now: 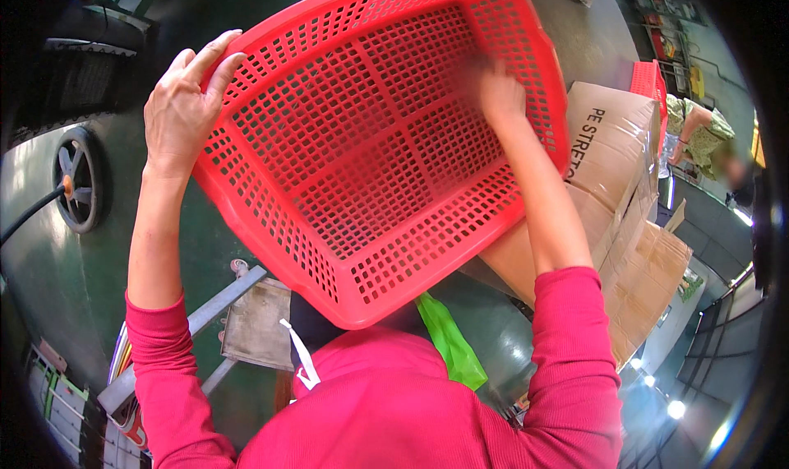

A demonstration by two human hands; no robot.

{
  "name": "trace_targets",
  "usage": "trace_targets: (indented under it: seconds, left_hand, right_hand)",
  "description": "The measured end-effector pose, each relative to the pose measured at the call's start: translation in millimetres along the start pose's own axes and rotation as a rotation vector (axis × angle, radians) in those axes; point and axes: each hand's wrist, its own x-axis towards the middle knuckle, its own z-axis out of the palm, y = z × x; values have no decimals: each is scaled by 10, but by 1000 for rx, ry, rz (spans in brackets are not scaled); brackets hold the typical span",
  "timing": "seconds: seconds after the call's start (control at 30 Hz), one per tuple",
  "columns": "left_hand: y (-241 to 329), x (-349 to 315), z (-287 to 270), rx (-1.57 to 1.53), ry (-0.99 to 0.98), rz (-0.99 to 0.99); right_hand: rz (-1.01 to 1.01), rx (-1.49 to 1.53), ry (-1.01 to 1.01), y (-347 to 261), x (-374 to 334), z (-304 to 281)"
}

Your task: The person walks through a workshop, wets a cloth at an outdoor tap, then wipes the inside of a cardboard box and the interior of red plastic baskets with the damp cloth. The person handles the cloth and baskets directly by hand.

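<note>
A large red plastic basket (353,303) with perforated walls and floor is tilted in front of me, its open side facing me. My left hand (177,111) is closed over the basket's upper left rim, thumb and fingers on the edge. Inside the basket, near its far right corner, is my right hand (502,97). Motion smears its fingers, and a dark blurred patch lies beside them, so whether it holds anything is unclear. The visible basket floor bears no other object.
Cardboard boxes (610,132) stand right of the basket, with another red basket (648,83) and a person (703,136) beyond. A black wheel (77,180) is at left. Below are a grey metal bar (226,298), a worn flat board (258,321) and a green bag (450,341).
</note>
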Motion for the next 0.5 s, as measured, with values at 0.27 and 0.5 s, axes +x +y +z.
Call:
trace_targets:
  seconds: [0.27, 0.5]
  left_hand:
    - [-29, 1, 57, 4, 49, 1]
    - [-60, -43, 87, 64, 62, -44]
  right_hand:
    - [346, -138, -625, 8, -901, -341]
    - [366, 11, -756, -195, -791, -414]
